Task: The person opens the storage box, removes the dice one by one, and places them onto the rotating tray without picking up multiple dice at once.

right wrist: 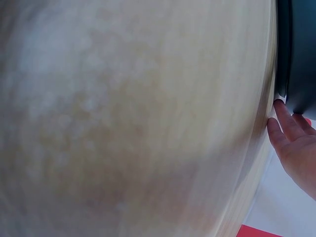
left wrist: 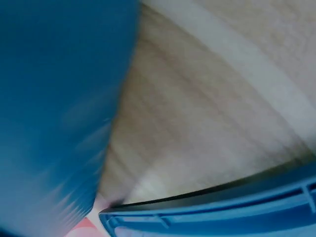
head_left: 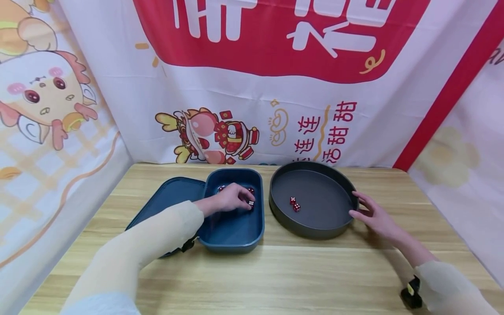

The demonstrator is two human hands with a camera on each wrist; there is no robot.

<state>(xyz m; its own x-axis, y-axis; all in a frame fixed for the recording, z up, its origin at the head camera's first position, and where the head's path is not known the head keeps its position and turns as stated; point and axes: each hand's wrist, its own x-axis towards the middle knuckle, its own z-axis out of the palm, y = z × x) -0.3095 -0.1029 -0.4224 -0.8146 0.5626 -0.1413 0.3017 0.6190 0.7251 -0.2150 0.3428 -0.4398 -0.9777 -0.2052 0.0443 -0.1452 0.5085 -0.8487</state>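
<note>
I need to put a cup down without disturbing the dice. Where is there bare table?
Bare table runs across the front, between the two arms, below the blue case and round tray. The far right corner behind the right hand is also free. Crowded: the middle, where case and tray nearly meet.

Bright, even light in the head view, soft shadows under both hands (head_left: 230,199) on the desk (head_left: 275,271), edges bowing outward. Both wrist views are smeared with blur, likely motion, everything close up out of focus.
</note>
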